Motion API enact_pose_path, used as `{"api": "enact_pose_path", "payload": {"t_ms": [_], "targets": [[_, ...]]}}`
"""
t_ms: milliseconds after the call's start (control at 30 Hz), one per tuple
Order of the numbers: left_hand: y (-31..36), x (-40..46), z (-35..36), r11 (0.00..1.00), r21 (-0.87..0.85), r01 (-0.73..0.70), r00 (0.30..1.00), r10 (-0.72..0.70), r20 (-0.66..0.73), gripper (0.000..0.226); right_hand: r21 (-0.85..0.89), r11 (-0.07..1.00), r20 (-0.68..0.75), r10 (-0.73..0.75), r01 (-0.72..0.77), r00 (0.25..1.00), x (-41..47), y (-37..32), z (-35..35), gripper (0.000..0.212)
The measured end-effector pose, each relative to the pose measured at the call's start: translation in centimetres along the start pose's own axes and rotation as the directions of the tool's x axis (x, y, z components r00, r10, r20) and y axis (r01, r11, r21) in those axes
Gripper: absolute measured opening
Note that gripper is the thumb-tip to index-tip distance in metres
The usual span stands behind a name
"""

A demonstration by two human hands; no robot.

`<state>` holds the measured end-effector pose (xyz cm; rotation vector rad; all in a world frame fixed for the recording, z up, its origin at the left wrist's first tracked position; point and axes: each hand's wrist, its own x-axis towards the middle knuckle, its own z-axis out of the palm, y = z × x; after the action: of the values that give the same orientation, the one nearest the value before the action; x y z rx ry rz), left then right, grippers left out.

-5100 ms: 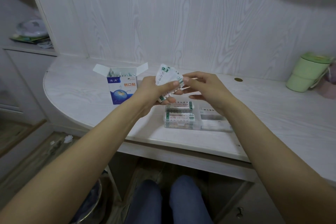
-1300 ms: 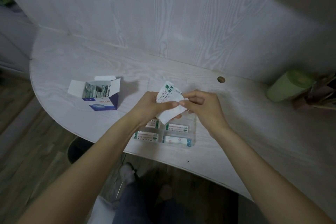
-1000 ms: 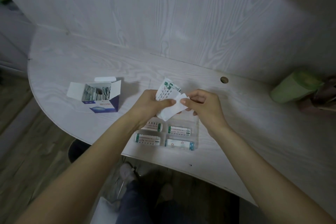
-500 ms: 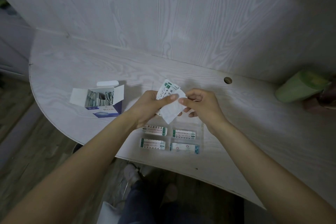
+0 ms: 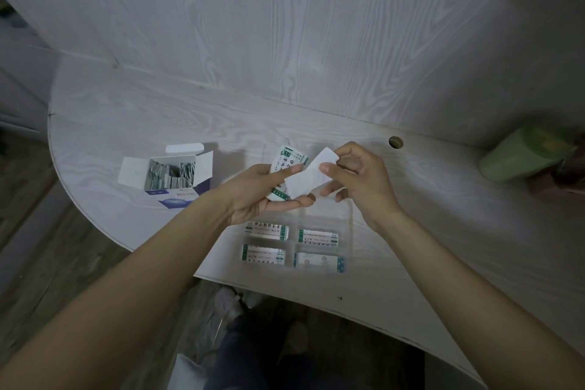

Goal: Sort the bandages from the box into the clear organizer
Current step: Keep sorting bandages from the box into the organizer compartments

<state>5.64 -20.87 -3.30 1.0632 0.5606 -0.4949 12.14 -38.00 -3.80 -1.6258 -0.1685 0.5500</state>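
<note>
Only the head cam to go on here, so one view it is. My left hand [image 5: 258,190] is cupped around a small stack of bandages [image 5: 286,168], thumb clamped across the top so they don't fan out. Makes sense, it's acting as the feeder pile. My right hand [image 5: 357,177] is pinching a single bandage [image 5: 308,179] at its far end between thumb and forefinger, blank white side up, its near end overlapping the stack. I'd guess that's me peeling one off to drop it in a slot.

The clear organizer [image 5: 343,222] sits right under both hands near the table [image 5: 158,117] edge, so the drop is short. Four of its compartments already have bandages lying flat; the back ones look hidden behind my hands, can't tell what's in them.

The box [image 5: 167,174] is off to the left, flaps open, with plenty of bandages standing inside. So I'm nowhere near done.

A green cup [image 5: 522,155] sits far right, out of the way.
</note>
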Motion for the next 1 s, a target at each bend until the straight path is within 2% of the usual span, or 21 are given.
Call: {"api": "enact_pose_path", "payload": {"t_ms": [67,267,367,433,500,533,667,767,900,1000], "targets": [[0.1,0.2,0.0,1.000,-0.025,-0.011,1.000,0.010,-0.018,0.026,0.073,0.997,0.016,0.013,-0.014,1.000,0.0,0.1,0.0,0.012],[-0.2,1.3,-0.8,0.997,-0.057,-0.043,0.990,0.035,-0.134,0.030,0.167,0.985,0.118,0.019,-0.039,0.993,0.5,1.0,-0.4,0.005],[-0.5,1.8,-1.1,0.996,-0.049,-0.074,0.980,0.064,-0.189,0.030,0.234,0.965,0.132,0.094,-0.123,0.987,0.6,1.4,-0.6,0.029],[-0.5,2.0,-0.9,0.994,-0.002,-0.108,0.970,0.105,-0.219,0.024,0.162,0.980,0.099,0.097,-0.113,0.990,0.7,1.9,-0.7,0.024],[-0.6,2.1,-0.6,0.984,0.102,-0.148,0.952,0.169,-0.256,0.016,0.001,0.997,0.075,0.077,-0.077,0.994,0.8,2.2,-0.7,0.010],[-0.6,2.2,-0.6,0.975,0.147,-0.165,0.941,0.200,-0.272,0.015,-0.052,0.996,0.064,0.075,-0.072,0.995,0.8,2.3,-0.8,0.009],[-0.8,2.5,-0.5,0.960,0.186,-0.211,0.919,0.259,-0.297,0.016,-0.058,0.991,0.038,0.119,-0.117,0.992,1.1,2.1,-1.3,0.023],[-1.2,2.5,-0.6,0.967,0.161,-0.196,0.925,0.237,-0.297,0.017,-0.067,0.991,0.015,0.114,-0.113,0.993,1.0,2.2,-1.4,0.034],[-1.6,2.8,-0.3,0.969,0.132,-0.207,0.925,0.238,-0.296,0.013,-0.121,0.991,-0.017,0.054,-0.056,0.998,1.0,2.4,-1.2,0.028],[-1.7,3.2,0.4,0.954,0.168,-0.248,0.908,0.289,-0.302,0.010,-0.276,0.961,0.022,0.020,-0.013,1.000,1.2,2.9,-1.3,0.024]]}}
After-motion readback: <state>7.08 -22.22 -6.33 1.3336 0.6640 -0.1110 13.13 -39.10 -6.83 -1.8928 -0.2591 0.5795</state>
